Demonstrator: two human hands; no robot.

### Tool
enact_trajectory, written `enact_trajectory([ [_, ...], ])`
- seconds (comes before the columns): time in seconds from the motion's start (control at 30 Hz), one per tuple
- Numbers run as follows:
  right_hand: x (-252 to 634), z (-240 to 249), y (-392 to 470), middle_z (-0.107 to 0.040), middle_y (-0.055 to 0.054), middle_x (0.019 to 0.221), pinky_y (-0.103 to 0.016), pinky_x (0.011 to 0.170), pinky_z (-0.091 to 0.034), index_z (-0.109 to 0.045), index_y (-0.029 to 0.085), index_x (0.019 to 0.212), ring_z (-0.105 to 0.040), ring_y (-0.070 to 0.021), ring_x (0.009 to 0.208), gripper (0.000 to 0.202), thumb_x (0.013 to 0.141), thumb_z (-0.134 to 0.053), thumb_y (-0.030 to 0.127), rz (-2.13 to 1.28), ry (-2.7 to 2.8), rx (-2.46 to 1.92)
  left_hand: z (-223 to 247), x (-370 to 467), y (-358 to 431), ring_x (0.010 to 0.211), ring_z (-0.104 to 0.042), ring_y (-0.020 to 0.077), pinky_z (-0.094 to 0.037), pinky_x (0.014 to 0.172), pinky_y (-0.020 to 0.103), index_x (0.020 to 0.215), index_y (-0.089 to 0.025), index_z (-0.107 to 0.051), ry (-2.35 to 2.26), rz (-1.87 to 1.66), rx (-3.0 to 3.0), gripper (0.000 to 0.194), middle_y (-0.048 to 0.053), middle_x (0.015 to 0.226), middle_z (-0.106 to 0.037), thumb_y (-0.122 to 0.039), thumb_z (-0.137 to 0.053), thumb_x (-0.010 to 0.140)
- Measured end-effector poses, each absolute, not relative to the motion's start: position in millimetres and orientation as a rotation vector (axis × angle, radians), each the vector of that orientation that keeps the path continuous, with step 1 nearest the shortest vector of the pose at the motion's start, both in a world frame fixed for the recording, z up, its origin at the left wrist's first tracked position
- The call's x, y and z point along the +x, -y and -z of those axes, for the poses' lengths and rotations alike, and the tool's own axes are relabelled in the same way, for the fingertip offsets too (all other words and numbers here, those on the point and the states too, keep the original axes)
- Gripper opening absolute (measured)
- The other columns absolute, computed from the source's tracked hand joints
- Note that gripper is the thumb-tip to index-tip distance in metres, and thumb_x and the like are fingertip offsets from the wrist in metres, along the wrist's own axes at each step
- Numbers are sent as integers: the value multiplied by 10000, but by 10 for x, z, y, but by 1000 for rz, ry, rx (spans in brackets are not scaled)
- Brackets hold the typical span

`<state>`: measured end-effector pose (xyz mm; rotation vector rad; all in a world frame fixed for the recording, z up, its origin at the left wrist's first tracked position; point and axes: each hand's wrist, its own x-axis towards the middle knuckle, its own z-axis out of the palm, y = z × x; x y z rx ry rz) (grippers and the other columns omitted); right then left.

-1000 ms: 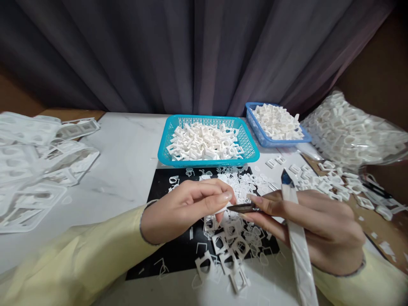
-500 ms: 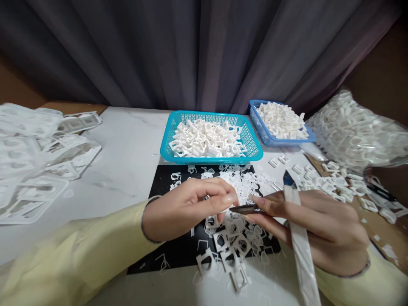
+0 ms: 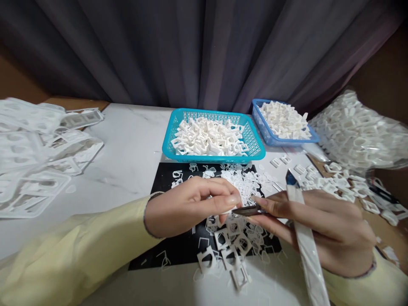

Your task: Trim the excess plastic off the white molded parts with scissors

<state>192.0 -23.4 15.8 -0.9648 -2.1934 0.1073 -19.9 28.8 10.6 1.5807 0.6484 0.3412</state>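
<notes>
My left hand (image 3: 194, 206) is closed in a pinch over the black mat (image 3: 175, 250). Between its fingertips a sliver of a small white plastic piece (image 3: 230, 211) shows; the rest is hidden. From the right, my right hand (image 3: 321, 225) grips what look like dark metal tweezers (image 3: 247, 211), their points touching or almost touching that piece. A white-wrapped handle with a bluish blade-like tip, perhaps a craft knife (image 3: 307, 255), lies across the same hand. Below the hands are several square white plastic frames (image 3: 230, 257) with round holes, among thin white offcuts (image 3: 244, 180).
Behind the mat stands a turquoise basket (image 3: 213, 159) of white parts, with a blue basket (image 3: 288, 141) to its right. A clear bag (image 3: 360, 131) of parts bulges at far right, above loose white pieces (image 3: 331, 185). White moulded sheets (image 3: 38, 157) are piled at left.
The whole view has shifted slightly, so things sit a little further right. Both hands keep nearly the same pose, the dark points still at the white piece.
</notes>
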Motion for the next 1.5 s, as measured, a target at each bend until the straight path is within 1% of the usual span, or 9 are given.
enact_trajectory([
  [0.23,1915,-144,254,-658,-27,619,-246,378,-437,-631,169,866,-569,-116,432,152,735,-707,158,-98,2190,-976,-92,-190,-260,707,-513,89,-418,657,206,690,-124,-581,-687,-361,1574,335,35,915,-559,-326,-424,906],
  [0.4,1920,-115,244,-653,-18,614,-248,380,-438,-627,167,867,-572,-116,435,149,740,-705,160,-93,2212,-990,-77,-191,-250,754,-521,95,-408,679,200,707,-128,-595,-699,-426,1637,292,24,901,-566,-278,-439,902],
  [0.53,1926,-92,236,-667,-25,635,-239,384,-435,-637,161,842,-589,-116,450,135,734,-717,176,-138,2208,-1014,-69,-185,-253,803,-523,95,-396,704,186,660,-128,-574,-708,-460,1674,296,13,879,-566,-247,-446,899],
  [0.7,1908,-93,222,-670,-20,625,-228,375,-418,-635,162,782,-584,-110,444,107,726,-725,177,-216,2176,-1006,-75,-191,-262,800,-525,102,-398,716,190,606,-127,-536,-690,-416,1679,350,23,868,-560,-272,-426,906],
  [0.9,1903,-129,246,-646,-4,606,-238,371,-412,-630,172,797,-559,-101,426,89,749,-703,187,-161,2206,-1024,-63,-187,-273,822,-536,119,-415,734,211,595,-137,-521,-691,-382,1644,351,31,878,-570,-289,-432,899],
  [1.13,1911,-91,261,-666,-6,642,-246,405,-445,-620,174,846,-592,-112,460,116,758,-695,183,-98,2256,-1040,-18,-176,-249,847,-544,123,-415,757,207,592,-144,-525,-757,-385,1653,349,27,902,-600,-287,-434,897],
  [1.27,1902,-68,233,-683,-12,670,-239,406,-447,-621,184,809,-610,-119,481,101,750,-703,187,-170,2238,-1049,-9,-181,-261,849,-549,124,-412,764,202,591,-143,-545,-761,-385,1670,357,25,892,-601,-285,-431,898],
  [1.37,1898,-70,207,-685,-17,645,-241,385,-432,-615,183,747,-597,-119,449,84,758,-696,200,-232,2217,-1062,-8,-185,-272,836,-551,118,-412,756,195,587,-143,-548,-755,-387,1671,364,21,884,-594,-288,-429,899],
  [1.5,1892,-78,208,-685,-20,631,-244,379,-426,-615,187,738,-605,-131,452,80,765,-687,208,-261,2216,-1070,-9,-174,-269,832,-553,117,-416,744,192,587,-142,-538,-762,-379,1665,356,22,895,-588,-276,-429,898],
])
